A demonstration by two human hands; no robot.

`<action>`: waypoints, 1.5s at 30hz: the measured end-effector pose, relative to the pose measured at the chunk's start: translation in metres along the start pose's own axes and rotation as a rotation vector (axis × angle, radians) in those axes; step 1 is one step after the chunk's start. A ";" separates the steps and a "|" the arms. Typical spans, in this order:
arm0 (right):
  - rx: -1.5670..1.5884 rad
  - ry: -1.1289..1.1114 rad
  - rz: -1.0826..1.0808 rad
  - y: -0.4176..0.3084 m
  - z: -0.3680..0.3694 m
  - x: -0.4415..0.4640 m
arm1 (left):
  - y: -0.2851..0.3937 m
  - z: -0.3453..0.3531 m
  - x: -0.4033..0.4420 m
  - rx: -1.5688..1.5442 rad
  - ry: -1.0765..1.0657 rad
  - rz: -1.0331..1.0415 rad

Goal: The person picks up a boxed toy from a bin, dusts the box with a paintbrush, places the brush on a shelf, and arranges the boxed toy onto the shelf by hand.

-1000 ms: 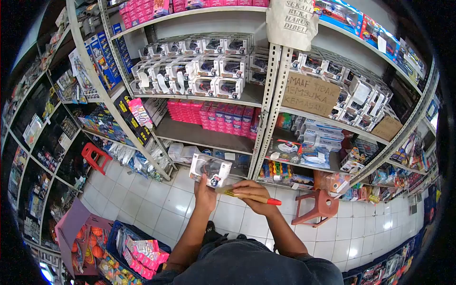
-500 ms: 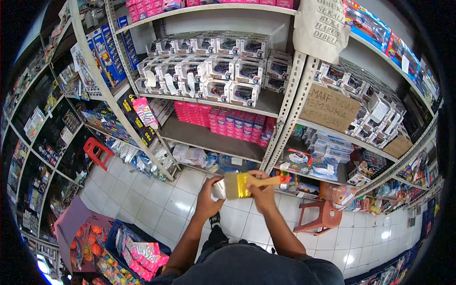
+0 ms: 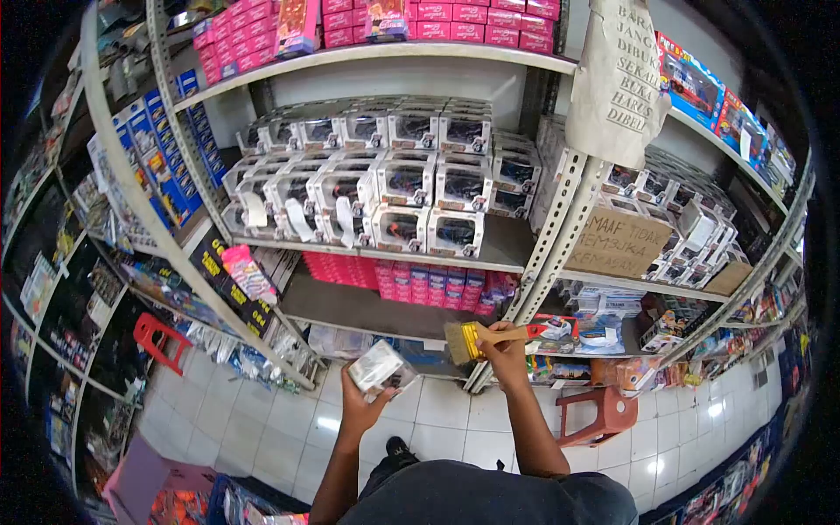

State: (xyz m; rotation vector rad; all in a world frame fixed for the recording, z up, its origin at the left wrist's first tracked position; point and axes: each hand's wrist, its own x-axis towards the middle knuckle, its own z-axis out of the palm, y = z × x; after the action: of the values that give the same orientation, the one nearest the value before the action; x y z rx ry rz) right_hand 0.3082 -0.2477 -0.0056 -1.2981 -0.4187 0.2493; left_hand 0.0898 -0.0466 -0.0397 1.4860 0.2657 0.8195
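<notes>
Head: one brush [image 3: 471, 341], right hand [image 3: 505, 353]; one box [image 3: 381, 368], seemingly clear-sided, left hand [image 3: 360, 409]

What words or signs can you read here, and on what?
"BARA JANG DIBUK SEKALI BUKA HARUS DIBELI": hanging paper sign; upper lines cut off.
"MAAF TIDAK MEMBUKA KEMASAN": cardboard sign.
"FIRE": blue box.
"TRAINS", faintly: lower-shelf boxes.
Too small or blurred: held box, pink boxes, the rest.

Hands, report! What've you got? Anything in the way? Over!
Left hand gripping box. Right hand gripping brush, apart from box. Nothing visible between them.
</notes>
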 end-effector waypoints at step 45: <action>-0.741 0.454 -0.700 -0.055 0.026 0.164 | -0.043 0.024 0.087 -1.025 -0.081 -0.401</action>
State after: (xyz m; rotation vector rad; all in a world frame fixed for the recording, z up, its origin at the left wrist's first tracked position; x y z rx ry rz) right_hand 0.4415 -0.1718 0.0790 -1.7696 -0.5684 -0.8493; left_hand 0.1806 -0.0055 -0.0493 0.4707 0.0480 0.4378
